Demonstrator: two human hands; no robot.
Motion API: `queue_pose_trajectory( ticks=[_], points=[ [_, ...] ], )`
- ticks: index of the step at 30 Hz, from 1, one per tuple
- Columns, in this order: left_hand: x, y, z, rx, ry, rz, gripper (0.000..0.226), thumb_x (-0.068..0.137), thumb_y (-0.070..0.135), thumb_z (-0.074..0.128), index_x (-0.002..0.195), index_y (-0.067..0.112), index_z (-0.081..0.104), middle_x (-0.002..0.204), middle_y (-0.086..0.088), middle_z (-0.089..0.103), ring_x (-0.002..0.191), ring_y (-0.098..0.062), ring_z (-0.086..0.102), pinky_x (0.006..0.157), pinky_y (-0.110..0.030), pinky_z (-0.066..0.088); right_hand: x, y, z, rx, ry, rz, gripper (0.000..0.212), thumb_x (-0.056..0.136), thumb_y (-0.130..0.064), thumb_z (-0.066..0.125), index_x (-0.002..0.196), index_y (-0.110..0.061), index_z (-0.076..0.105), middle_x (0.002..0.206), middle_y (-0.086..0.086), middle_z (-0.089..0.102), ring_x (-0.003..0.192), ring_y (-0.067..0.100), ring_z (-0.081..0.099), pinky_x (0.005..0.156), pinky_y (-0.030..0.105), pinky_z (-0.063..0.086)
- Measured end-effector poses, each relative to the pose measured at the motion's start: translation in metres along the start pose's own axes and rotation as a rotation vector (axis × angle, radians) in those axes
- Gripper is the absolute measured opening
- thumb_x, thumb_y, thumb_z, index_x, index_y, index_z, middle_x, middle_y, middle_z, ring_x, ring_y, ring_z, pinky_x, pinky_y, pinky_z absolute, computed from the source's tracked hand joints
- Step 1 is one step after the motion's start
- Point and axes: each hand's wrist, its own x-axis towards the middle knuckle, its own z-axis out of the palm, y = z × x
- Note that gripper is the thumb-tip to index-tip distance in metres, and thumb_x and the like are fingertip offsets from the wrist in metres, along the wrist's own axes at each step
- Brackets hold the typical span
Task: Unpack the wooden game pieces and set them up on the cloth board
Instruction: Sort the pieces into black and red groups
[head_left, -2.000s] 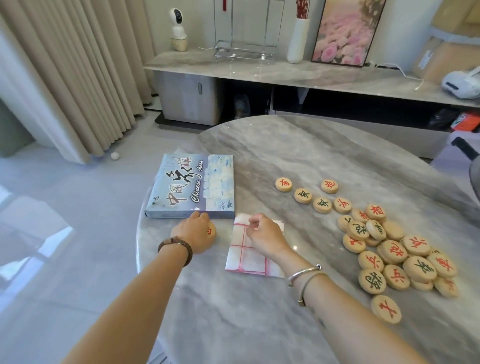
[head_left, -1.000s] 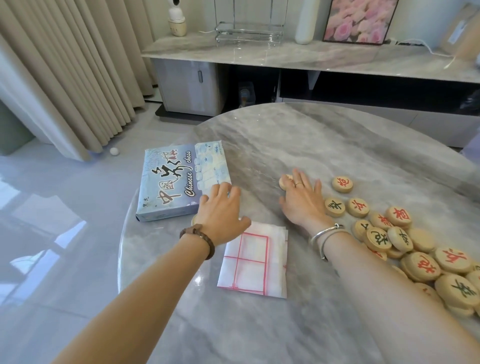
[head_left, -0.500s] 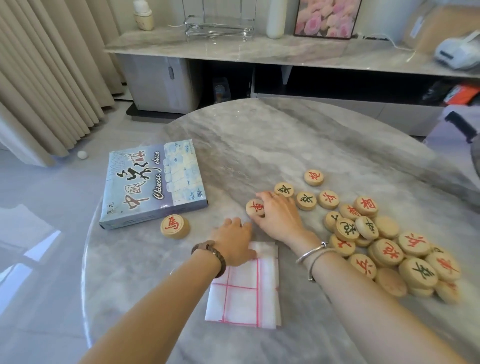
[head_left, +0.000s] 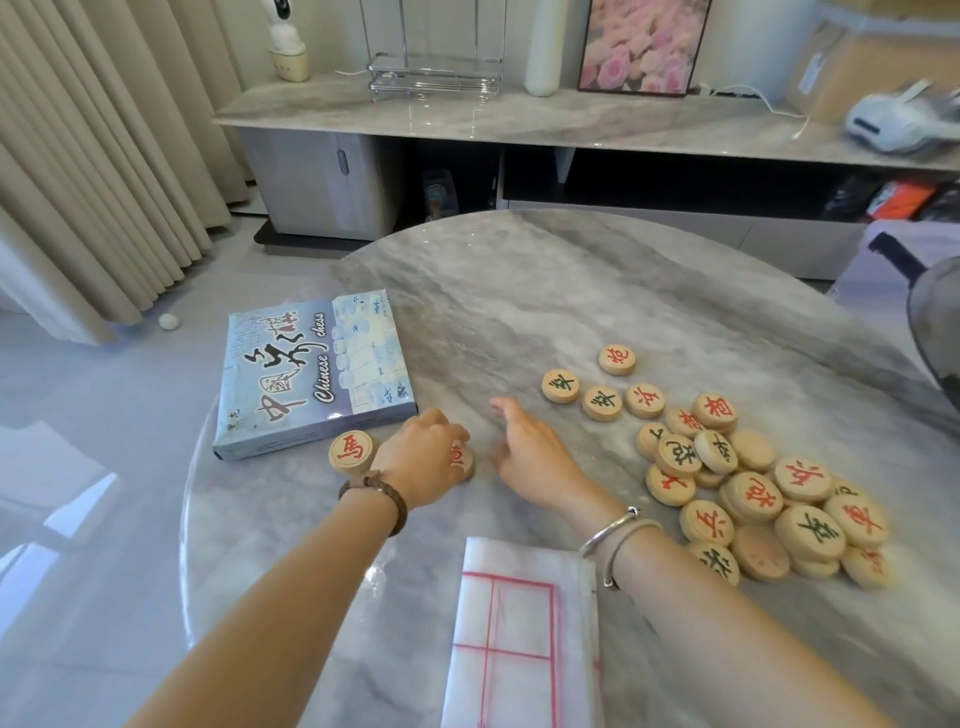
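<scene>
Both forearms reach out over the grey marble desk (head_left: 519, 291), nearly side by side. The left hand (head_left: 421, 457), a dark braided band on its wrist, lies knuckles up with its fingers curled down round a piece (head_left: 464, 460), a wooden disc with a red mark that peeks out at the fingertips and sits flat on the desk. The right hand (head_left: 530, 452), with silver bangles on the wrist, is slack and holds nothing, its fingers loosely spread and pointing away to the far left; whether it touches the desk I cannot tell. A second piece (head_left: 352, 452) lies face up just left of the left hand, close to the near edge of the box (head_left: 311, 374). The box lies flat, its long side running away from the person and slanting a little to the right. The cloth (head_left: 519, 634) is folded into a narrow strip between the two forearms, red lines up, its long axis running from the near edge toward the hands. The pile (head_left: 753, 493) of discs, some overlapping, lies to the right, with a loose row (head_left: 601, 402) of four beyond it.
</scene>
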Motion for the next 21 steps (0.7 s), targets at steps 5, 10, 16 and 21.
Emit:
queue_pose_trajectory(
  ticks=[5, 10, 16, 21],
  points=[
    [0.002, 0.006, 0.007, 0.342, 0.080, -0.036, 0.036, 0.095, 0.036, 0.041, 0.127, 0.025, 0.053, 0.129, -0.001, 0.050, 0.121, -0.023, 0.042, 0.099, -0.039, 0.029, -0.006, 0.032, -0.034, -0.214, 0.270, 0.192, 0.048, 0.090, -0.009, 0.049, 0.136, -0.010, 0.037, 0.137, 0.012, 0.043, 0.126, 0.029, 0.040, 0.101, 0.033, 0.033],
    [0.005, 0.003, 0.002, 0.358, 0.111, -0.184, 0.037, 0.094, 0.040, 0.042, 0.124, 0.021, 0.052, 0.129, -0.002, 0.051, 0.124, -0.024, 0.039, 0.101, -0.044, 0.027, -0.012, 0.068, -0.061, -0.482, 0.212, 0.370, 0.054, 0.087, -0.020, 0.055, 0.135, -0.005, 0.035, 0.138, 0.015, 0.042, 0.125, 0.032, 0.038, 0.102, 0.038, 0.034],
    [0.011, 0.008, -0.001, 0.214, 0.079, -0.246, 0.049, 0.091, 0.051, 0.042, 0.129, 0.021, 0.044, 0.131, -0.003, 0.050, 0.127, -0.024, 0.037, 0.102, -0.046, 0.027, 0.002, 0.097, -0.074, -0.537, 0.036, 0.450, 0.047, 0.097, -0.033, 0.037, 0.141, -0.016, 0.029, 0.143, 0.014, 0.038, 0.132, 0.032, 0.036, 0.109, 0.050, 0.024],
    [0.012, 0.009, 0.000, 0.259, 0.026, -0.202, 0.047, 0.087, 0.043, 0.051, 0.129, 0.022, 0.046, 0.132, -0.001, 0.045, 0.126, -0.023, 0.035, 0.102, -0.047, 0.026, 0.001, 0.095, -0.073, -0.578, 0.227, 0.448, 0.034, 0.095, -0.033, 0.043, 0.120, -0.009, 0.043, 0.121, 0.015, 0.055, 0.113, 0.033, 0.052, 0.107, 0.049, 0.027]
  ],
)
